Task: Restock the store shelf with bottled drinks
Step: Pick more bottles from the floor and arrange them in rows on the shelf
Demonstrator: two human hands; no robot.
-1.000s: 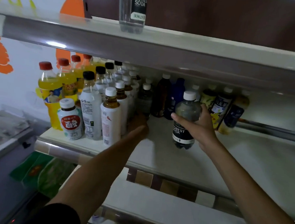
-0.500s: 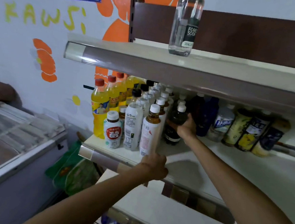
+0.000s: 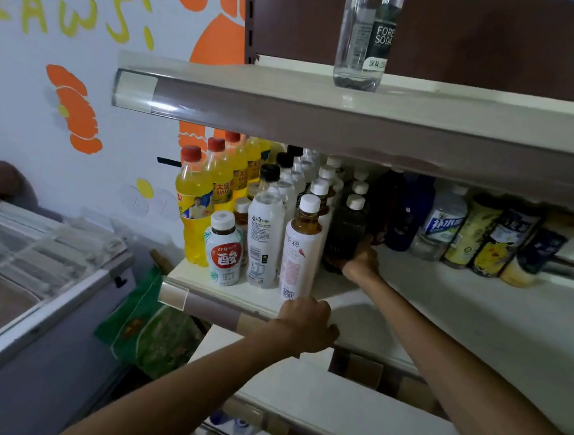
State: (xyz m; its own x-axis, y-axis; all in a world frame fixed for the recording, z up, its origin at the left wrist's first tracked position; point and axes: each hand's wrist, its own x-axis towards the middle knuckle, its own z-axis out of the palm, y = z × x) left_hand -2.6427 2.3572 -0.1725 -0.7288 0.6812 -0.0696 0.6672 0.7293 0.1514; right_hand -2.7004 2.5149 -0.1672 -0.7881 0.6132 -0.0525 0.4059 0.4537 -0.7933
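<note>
Gripping the dark soda bottle (image 3: 345, 234) low down, the right hand (image 3: 360, 266) seats it upright beside the tea bottle (image 3: 302, 249) on the middle shelf (image 3: 442, 315), fronting its row, while the left hand (image 3: 304, 325) hooks its fingers (image 3: 330, 334) over the shelf lip, seemingly bracing.

Right hand (image 3: 361, 262): fingers curled round the base of the dark soda bottle (image 3: 346, 229), upright on the shelf (image 3: 460, 310).
Left hand (image 3: 306, 322): fingers curled over the shelf's front edge.
Tea bottle (image 3: 302, 249): just left of the right fingers.
</note>
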